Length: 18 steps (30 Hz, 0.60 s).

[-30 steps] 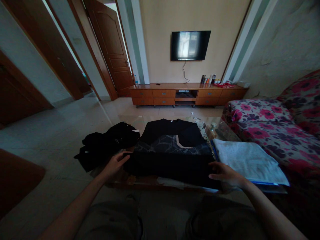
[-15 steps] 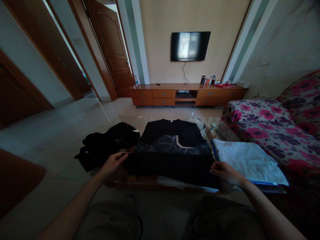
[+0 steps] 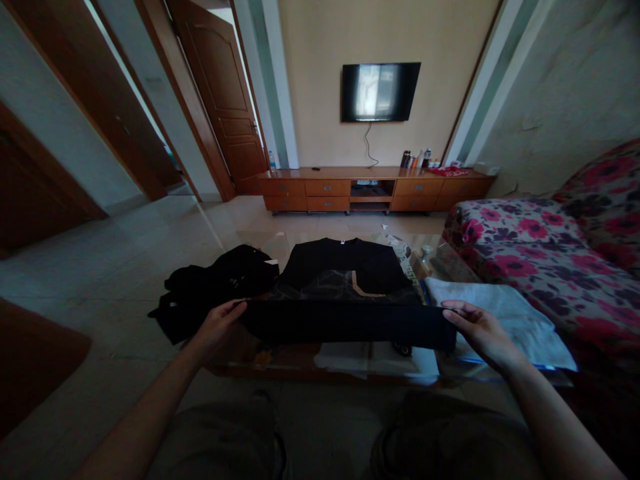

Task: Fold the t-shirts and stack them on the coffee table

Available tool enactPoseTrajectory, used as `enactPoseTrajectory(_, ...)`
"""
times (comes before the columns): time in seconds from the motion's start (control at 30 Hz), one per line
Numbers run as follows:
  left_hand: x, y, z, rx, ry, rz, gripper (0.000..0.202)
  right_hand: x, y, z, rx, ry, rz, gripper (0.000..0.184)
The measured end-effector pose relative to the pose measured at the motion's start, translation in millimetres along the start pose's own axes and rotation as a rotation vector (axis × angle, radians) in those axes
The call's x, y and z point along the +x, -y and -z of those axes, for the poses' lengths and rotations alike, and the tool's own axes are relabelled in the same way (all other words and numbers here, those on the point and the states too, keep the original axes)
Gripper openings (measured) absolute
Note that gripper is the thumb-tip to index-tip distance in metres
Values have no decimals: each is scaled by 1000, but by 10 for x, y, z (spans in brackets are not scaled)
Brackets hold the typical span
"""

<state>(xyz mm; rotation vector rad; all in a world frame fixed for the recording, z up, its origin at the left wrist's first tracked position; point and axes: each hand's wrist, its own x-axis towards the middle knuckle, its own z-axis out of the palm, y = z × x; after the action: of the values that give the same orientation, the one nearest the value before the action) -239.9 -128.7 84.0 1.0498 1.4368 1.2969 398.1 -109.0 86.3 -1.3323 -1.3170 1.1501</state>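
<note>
A black T-shirt [image 3: 345, 257] with a grey patterned band and a pale angular line lies on a glass-topped coffee table [image 3: 295, 367], its collar pointing away from me. Its near part is raised in a straight strip between my hands. My left hand [image 3: 223, 323] pinches the strip's left end with thumb and fingers. At the right end, my right hand [image 3: 473, 327] pinches the cloth the same way, above a folded light-blue cloth [image 3: 500, 313]. Left of the shirt lies a heap of black clothing [image 3: 220, 277] with a white tag.
Papers show under the table's glass near its front edge. A small glass jar [image 3: 426, 253] stands behind the light-blue cloth. To the right is a flower-patterned sofa [image 3: 530, 227]. A low wooden cabinet [image 3: 327, 190] stands by the far wall beneath a television [image 3: 381, 93].
My right hand has taken hold of the shirt's right end and moved up and right. The shirt's near part has lifted off the table, uncovering papers under the glass. My left hand shifted slightly left.
</note>
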Motion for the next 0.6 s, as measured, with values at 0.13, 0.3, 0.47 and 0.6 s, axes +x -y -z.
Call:
enactPoseTrajectory(0.13,8,-28,33,84,-30,-41,60,-35,61,108,-55,-13,-14,57)
enactPoseTrajectory(0.3,0,-107,80,67,0,-66,56,-110,128,230,-115,59,-55,55)
enactPoseTrajectory(0.47,-138,-186,335,-2,92,70,44,-255,0,485,57,73,-132,40)
enactPoseTrajectory(0.6,-273,-233,543,39,255,95,40,-389,-79,620,33,275,-181,34)
